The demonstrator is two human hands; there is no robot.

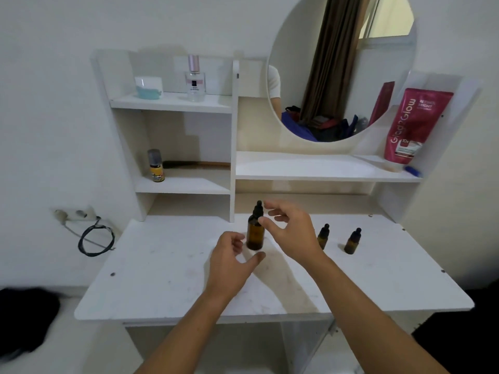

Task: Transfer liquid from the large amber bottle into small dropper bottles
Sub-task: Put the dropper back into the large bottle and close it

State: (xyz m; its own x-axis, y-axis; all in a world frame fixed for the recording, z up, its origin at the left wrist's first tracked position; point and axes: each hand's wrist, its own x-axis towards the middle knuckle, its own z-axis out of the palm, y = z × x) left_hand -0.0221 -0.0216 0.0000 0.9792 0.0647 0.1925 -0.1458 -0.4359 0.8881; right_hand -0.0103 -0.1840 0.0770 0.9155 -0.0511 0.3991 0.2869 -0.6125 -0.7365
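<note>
We see a white table (162,287) with shelves and a round mirror (340,68) at its back edge. On the top shelf stand a white jar (149,87) and a clear perfume bottle (195,79); on the shelf below, a small yellow spray can (156,166) and a brown comb (197,165). A red pouch (413,125) leans at the right end of the long shelf under the mirror, with a blue object (413,170) beside its foot. A black cable (94,240) hangs off the table's left edge.

The large amber bottle (255,233) stands upright near the middle of the back edge, dark brown with a black dropper cap. Two small dropper bottles (323,236) (353,241) stand upright to its right, apart from each other, caps on.

Our left hand (229,268) reaches in at the bottle's base, fingers loosely spread, holding nothing. Our right hand (291,230) hovers by the bottle's neck and cap, fingers spread wide and empty; its thumb tip overlaps the shoulder, and we cannot tell whether it touches. Nothing lies between the hands and the bottle.

The right wrist hides part of the nearer small bottle. The left fingers blur at the large bottle's lower edge. Whether any bottle holds liquid is unclear. The can's label is too small to read.
</note>
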